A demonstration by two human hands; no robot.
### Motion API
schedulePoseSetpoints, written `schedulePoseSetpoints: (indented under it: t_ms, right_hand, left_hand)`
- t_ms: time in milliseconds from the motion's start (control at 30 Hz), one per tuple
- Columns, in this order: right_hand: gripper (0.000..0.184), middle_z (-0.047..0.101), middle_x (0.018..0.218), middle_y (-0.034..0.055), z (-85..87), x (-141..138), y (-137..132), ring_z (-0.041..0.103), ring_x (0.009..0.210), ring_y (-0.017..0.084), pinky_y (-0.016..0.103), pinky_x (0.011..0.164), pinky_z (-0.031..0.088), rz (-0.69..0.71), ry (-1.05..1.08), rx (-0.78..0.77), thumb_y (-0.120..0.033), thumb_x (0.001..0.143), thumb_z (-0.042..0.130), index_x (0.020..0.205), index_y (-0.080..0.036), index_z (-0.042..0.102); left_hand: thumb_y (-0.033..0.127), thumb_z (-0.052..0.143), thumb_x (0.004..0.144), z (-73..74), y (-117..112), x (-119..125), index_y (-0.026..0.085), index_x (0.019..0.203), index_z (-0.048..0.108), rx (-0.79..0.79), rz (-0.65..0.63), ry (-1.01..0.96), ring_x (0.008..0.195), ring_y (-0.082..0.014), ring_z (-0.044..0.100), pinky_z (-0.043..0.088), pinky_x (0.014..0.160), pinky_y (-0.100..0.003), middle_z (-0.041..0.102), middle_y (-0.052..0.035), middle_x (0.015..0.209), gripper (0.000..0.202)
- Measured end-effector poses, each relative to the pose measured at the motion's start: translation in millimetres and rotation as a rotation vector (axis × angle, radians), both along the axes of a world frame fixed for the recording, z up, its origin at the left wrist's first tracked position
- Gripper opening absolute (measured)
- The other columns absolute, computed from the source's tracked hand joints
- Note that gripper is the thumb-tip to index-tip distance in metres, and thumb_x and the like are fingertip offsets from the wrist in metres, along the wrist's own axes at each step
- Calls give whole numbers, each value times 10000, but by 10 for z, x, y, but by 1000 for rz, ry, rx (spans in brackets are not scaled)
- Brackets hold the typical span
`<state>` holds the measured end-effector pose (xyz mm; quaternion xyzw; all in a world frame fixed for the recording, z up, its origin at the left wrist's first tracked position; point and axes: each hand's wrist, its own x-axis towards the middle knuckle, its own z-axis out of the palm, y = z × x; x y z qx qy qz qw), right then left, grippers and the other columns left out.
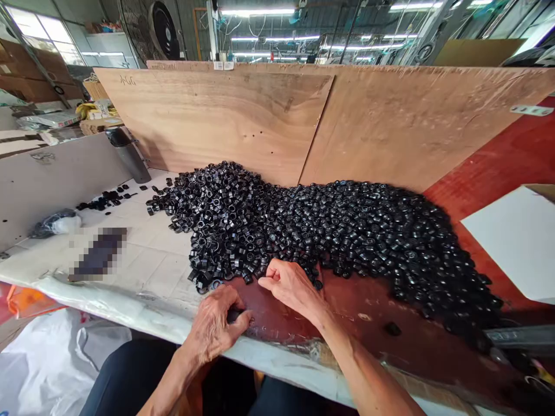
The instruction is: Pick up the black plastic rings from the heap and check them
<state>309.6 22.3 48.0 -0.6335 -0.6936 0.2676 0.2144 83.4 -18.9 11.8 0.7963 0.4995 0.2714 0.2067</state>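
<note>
A large heap of small black ring-shaped plastic parts (329, 231) spreads across the table against upright plywood boards. My left hand (217, 326) rests at the table's near edge with its fingers curled around a small black part. My right hand (290, 284) lies at the near rim of the heap, fingers bent and pinched together at the parts; what they hold is hidden.
Plywood boards (243, 115) wall the back of the table. A dark cylinder (128, 153) stands at the back left beside a few loose black parts (104, 199). A white sheet (515, 237) lies at right. A white bag (56, 358) sits below left.
</note>
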Motion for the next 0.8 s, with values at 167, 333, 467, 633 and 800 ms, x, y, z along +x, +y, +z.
schedulePoseSetpoints:
  t_ms: [167,333,467,633,800]
  right_hand:
    - [278,662,1039,38,-196,-16,-26,639,832,188,289,736,447,85,-103,139,-157,818,773,1044,-231,629]
    - [285,625,1111,50,-199,-251,-165,643,862,181,295,763,504,220,-38,198,-74,887,688,1119,-224,619]
    - [192,608,1111,44,-226,-313,-179,648,882,168,289,800,527,288,13,224,-82,919,685,1045,-223,651]
    - [162,592,1062,32,-348,-340,-156,645,897,155,251,739,503,409,-43,232,-72,944,656,996,-216,708]
    - [238,578,1075,45,-427,-378,-155,615,847,160,256,701,495,458,-31,278,-61,919,656,1090,-217,715]
  left_hand:
    - [371,624,960,-110,47,53,225,683,550,5,155,-32,669,-195,617,459,668,-324,623,-1,675,321]
    - [315,635,917,-153,31,75,243,961,661,-53,233,-173,661,-176,650,493,658,-294,695,19,763,89]
    - [328,596,892,-126,-53,62,242,838,609,-48,540,-281,522,-157,575,463,557,-275,604,51,621,102]
    - [247,634,809,-120,-28,65,234,894,653,10,651,-113,641,-187,645,510,652,-312,679,10,773,88]
    - [211,604,845,-158,11,61,233,943,686,38,398,-149,746,-184,694,540,692,-296,705,-12,876,130]
